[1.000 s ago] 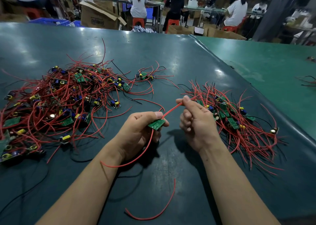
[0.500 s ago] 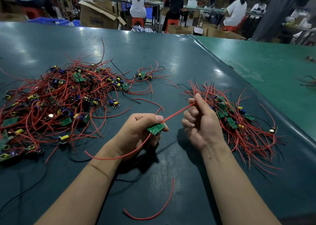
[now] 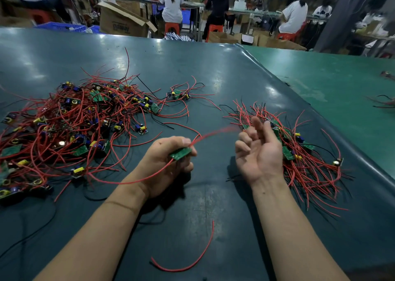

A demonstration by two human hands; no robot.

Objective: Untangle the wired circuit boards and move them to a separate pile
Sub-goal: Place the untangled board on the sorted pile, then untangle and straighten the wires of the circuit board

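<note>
Circuit board (image 3: 180, 153), small and green, sits pinched in my left hand (image 3: 165, 163) between two piles on the counter (image 3: 203, 67). My right hand (image 3: 258, 152) hangs empty, fingers loose. I judge it light and rigid, wires springy; hold the edges.

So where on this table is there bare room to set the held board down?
Bare mat lies beyond both piles, and in the strip between them. Nearer, only a loose red wire lies between the forearms. The tangled pile crowds the left; the sorted pile the right.
</note>
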